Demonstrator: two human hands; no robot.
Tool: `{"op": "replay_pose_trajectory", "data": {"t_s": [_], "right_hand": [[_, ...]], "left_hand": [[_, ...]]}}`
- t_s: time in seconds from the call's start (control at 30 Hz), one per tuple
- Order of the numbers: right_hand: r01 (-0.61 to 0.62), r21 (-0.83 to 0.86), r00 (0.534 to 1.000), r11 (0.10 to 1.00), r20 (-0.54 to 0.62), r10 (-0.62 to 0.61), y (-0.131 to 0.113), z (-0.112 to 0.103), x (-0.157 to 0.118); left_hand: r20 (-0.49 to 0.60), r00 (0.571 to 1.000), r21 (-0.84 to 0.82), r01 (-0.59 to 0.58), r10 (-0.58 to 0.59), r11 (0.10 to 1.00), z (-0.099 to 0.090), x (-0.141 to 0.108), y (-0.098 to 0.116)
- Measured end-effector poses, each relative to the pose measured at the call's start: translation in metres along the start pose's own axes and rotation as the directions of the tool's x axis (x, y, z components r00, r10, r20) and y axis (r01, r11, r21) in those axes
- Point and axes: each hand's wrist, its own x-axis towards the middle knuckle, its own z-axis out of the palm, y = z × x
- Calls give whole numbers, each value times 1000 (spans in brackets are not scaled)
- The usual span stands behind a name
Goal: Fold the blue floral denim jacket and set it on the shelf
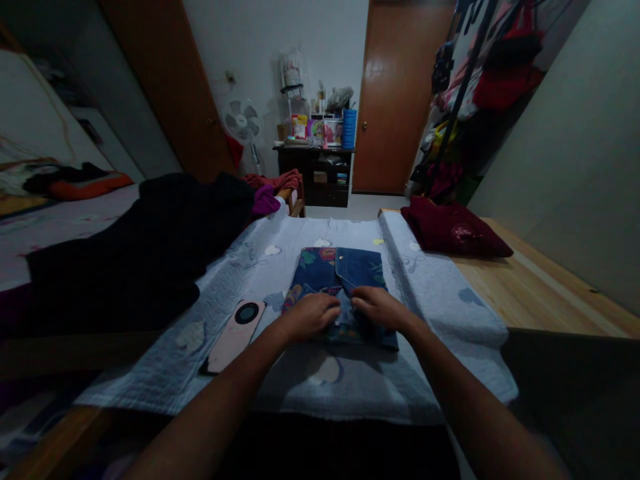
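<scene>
A blue denim garment (357,263) with a floral print lies folded into a flat rectangle on a pale cloth with leaf shapes (323,403). A small metal button and a stitched edge show near its far side. On its near left part, my left hand (313,315) has its fingers curled and closed on the fabric. Opposite it, my right hand (373,305) pinches the garment near its middle. A lighter fold of fabric shows between the two hands. Left of my left hand lies a pink phone (233,343) with a round black camera ring.
Black clothing (135,247) is heaped on the bed at left. A folded maroon garment (455,227) rests on the wooden surface (540,287) at right. Farther off stand a white fan (243,121), a dark cabinet (315,193) and a brown door (387,100).
</scene>
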Motion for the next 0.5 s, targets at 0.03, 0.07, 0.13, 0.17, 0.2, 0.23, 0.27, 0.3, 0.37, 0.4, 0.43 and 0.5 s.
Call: {"op": "replay_pose_trajectory", "data": {"t_s": [0.03,0.07,0.13,0.17,0.2,0.23,0.27,0.3,0.37,0.4,0.43,0.5], "right_hand": [[-31,-38,993,999,-116,27,0,6,6],[-68,-85,973,994,-226,48,1,16,11],[-162,-192,946,968,-310,97,5,41,17],[-178,-228,955,957,-274,112,8,55,19],[-177,-251,967,952,-225,121,11,67,19],[-189,-264,970,946,-202,138,14,77,19],[-195,-273,972,942,-181,149,16,84,18],[-202,-277,973,939,-166,160,18,88,18],[-217,-278,972,936,-153,180,19,90,17],[-222,-277,971,935,-148,186,19,89,17],[-226,-276,971,934,-145,192,19,88,17],[-233,-272,969,934,-142,200,18,85,18]], "left_hand": [[-41,999,108,-26,31,994,2,6,-3],[-65,997,252,-27,45,967,6,9,-8],[-31,999,566,30,-14,824,14,10,-24],[15,996,693,52,-86,719,17,8,-32],[46,988,775,57,-146,629,21,5,-40],[60,982,826,52,-180,561,23,2,-47],[66,978,856,46,-198,515,24,-1,-52],[66,978,870,41,-198,491,25,-3,-55],[64,981,879,31,-183,476,23,-2,-54],[58,983,878,33,-175,477,21,0,-51],[43,985,876,43,-167,480,19,3,-48],[-4,986,869,86,-167,488,13,12,-39]]}}
